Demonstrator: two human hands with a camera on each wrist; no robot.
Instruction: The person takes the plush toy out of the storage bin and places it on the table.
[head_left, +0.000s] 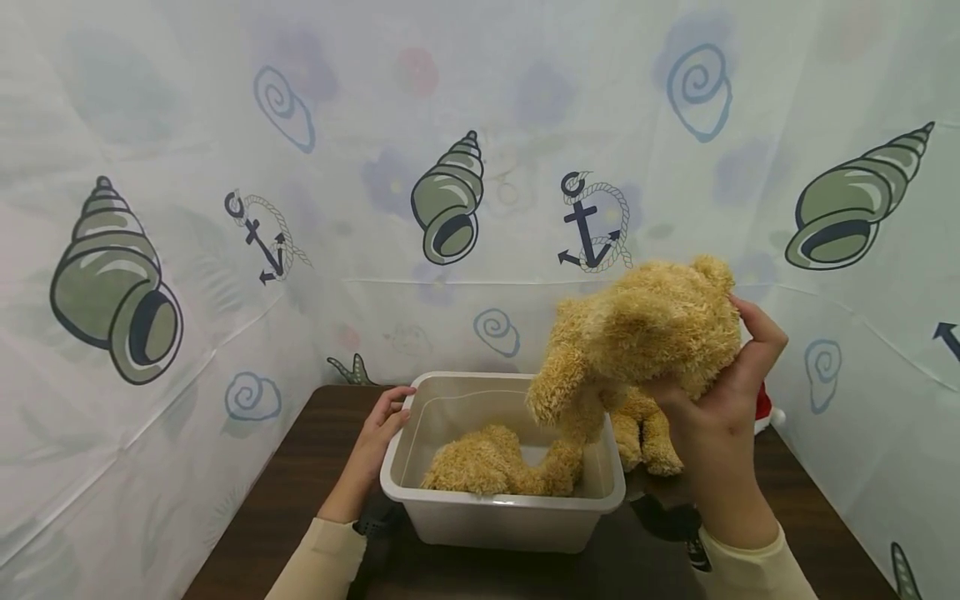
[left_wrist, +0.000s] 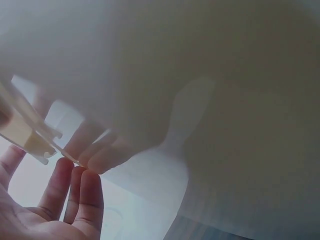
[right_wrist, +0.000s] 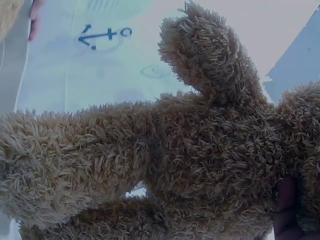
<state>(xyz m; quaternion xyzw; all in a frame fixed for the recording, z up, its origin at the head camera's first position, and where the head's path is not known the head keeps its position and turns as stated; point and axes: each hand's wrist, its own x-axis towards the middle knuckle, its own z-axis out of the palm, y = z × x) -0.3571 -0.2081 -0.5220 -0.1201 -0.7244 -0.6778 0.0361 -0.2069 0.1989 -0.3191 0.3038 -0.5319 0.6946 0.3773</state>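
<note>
My right hand [head_left: 723,417] grips a tan shaggy teddy bear [head_left: 652,325] by its head end, above the right side of a pale plastic bin [head_left: 502,521]. The bear is tipped over, its limbs toward the bin. In the right wrist view, the bear's fur [right_wrist: 210,160] fills most of the picture and one dark finger presses into it. My left hand [head_left: 375,437] holds the bin's left rim; in the left wrist view its fingers [left_wrist: 90,200] touch the glossy wall. A second tan plush toy [head_left: 487,462] lies inside the bin.
Behind the bin's right side, more tan plush legs [head_left: 648,437] rest on the dark wooden table [head_left: 288,475], partly hidden by the raised bear. Part of a red and white hat [head_left: 763,408] shows behind my right hand. A patterned curtain [head_left: 510,317] encloses the table.
</note>
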